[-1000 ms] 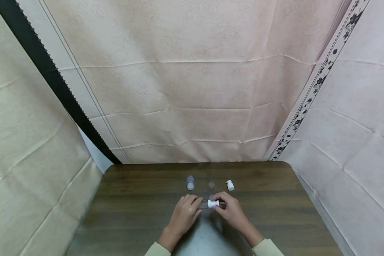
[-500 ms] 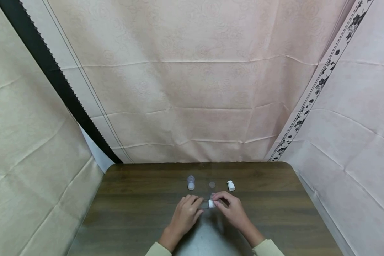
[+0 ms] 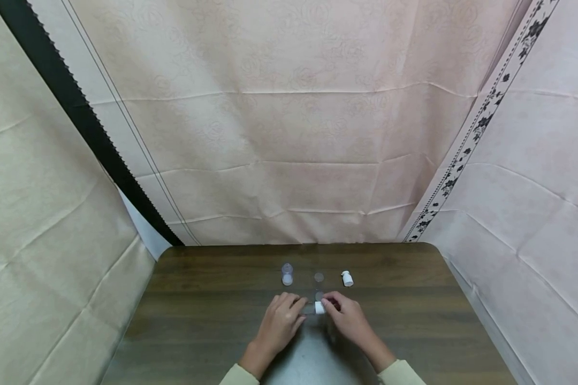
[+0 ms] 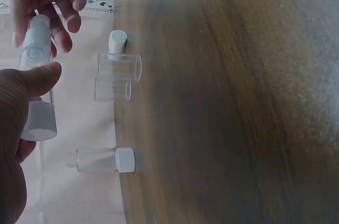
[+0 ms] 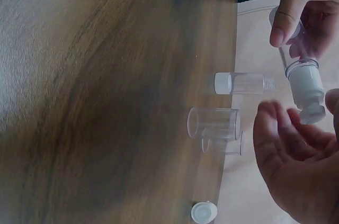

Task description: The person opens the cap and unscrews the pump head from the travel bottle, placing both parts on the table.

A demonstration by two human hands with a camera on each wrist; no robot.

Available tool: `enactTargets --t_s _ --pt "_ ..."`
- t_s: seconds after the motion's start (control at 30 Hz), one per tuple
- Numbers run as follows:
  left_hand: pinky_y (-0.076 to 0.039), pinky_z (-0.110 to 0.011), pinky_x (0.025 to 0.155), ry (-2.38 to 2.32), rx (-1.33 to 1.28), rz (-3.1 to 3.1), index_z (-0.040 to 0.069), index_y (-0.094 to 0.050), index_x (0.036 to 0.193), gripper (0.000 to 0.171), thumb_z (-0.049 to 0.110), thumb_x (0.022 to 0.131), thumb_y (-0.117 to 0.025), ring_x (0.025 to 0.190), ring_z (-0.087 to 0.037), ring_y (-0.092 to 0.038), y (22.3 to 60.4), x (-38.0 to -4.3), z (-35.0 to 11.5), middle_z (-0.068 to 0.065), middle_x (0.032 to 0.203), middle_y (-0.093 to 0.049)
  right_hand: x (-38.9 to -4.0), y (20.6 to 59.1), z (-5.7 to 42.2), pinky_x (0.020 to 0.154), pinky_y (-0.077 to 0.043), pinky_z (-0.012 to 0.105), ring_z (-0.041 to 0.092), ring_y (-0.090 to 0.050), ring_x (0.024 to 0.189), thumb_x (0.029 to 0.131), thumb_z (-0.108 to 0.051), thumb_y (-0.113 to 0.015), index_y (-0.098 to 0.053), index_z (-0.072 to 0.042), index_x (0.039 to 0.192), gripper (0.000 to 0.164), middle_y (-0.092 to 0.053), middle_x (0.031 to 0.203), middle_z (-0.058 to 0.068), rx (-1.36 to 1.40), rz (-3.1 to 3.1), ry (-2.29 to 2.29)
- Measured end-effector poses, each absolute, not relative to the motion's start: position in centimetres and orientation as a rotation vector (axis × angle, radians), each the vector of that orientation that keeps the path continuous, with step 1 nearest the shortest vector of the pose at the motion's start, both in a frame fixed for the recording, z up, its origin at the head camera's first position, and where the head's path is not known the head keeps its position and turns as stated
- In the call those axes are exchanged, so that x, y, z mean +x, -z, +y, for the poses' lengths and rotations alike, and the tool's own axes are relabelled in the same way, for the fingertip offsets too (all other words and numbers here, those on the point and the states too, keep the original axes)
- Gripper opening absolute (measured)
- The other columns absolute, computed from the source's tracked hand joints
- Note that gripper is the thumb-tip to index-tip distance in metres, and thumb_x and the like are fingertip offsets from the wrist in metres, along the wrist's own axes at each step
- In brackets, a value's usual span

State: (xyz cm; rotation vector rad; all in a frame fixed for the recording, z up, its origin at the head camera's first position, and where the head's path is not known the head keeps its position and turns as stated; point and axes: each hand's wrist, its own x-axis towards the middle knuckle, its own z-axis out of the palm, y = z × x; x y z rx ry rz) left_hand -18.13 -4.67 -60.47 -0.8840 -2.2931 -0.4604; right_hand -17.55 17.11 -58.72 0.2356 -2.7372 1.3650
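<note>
My left hand (image 3: 280,319) grips a clear bottle (image 4: 52,96) with a white base (image 4: 39,122), holding it lengthwise between the two hands. At the bottle's other end sits a white pump top (image 5: 306,85). My right hand (image 3: 347,316) has its thumb and fingertips at this pump top in the head view. Seen from the right wrist, the thumb is against one side of the pump, the curled fingers on the other. Part of the clear bottle is hidden behind the left thumb and fingers.
Beyond the hands on the wooden table (image 3: 212,299) stands another clear bottle (image 3: 287,274) with a white base. Two clear cylindrical caps, a far cap (image 3: 319,277) and a near cap (image 3: 319,295), stand to its right. A loose white pump top (image 3: 347,278) lies farther right.
My right fingers have shifted around the pump top, lifting slightly and then lowering; they cover more of its right end now. The left hand and its bottle have stayed nearly still.
</note>
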Motion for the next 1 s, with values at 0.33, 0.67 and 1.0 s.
enactTargets --t_s 0.33,0.67,1.0 --pt "-0.048 -0.029 0.069 0.481 -0.886 -2.265 0.012 -0.076 0.107 0.043 0.021 0.07 -0.095 0.088 -0.014 -0.064 60.46 -18.22 -4.71 0.0 0.099 -0.071 -17.63 58.44 17.16 0.059 -0.05 0.021 0.002 -0.059 0.066 0.096 -0.02 -0.074 -0.072 -0.017 0.1 0.005 -0.067 0.078 -0.003 0.313 -2.686 -1.52" --pt "-0.048 -0.029 0.07 0.484 -0.867 -2.301 0.015 -0.076 0.108 0.042 0.022 0.072 -0.095 0.088 -0.014 -0.064 60.67 -18.12 -4.86 0.002 0.101 -0.071 -17.66 58.51 17.09 0.074 -0.057 0.019 0.006 -0.066 0.087 0.084 -0.007 -0.085 -0.07 -0.015 0.099 0.023 -0.073 0.097 0.003 0.318 -2.67 -1.571" --pt "-0.048 -0.029 0.069 0.503 -0.866 -2.296 0.013 -0.077 0.107 0.044 0.021 0.069 -0.096 0.087 -0.013 -0.063 60.82 -18.06 -4.79 0.001 0.1 -0.07 -17.49 58.7 16.73 0.084 -0.057 0.022 0.012 -0.068 0.098 0.09 -0.005 -0.078 -0.072 -0.01 0.1 0.012 -0.074 0.106 0.006 0.282 -2.533 -1.724"
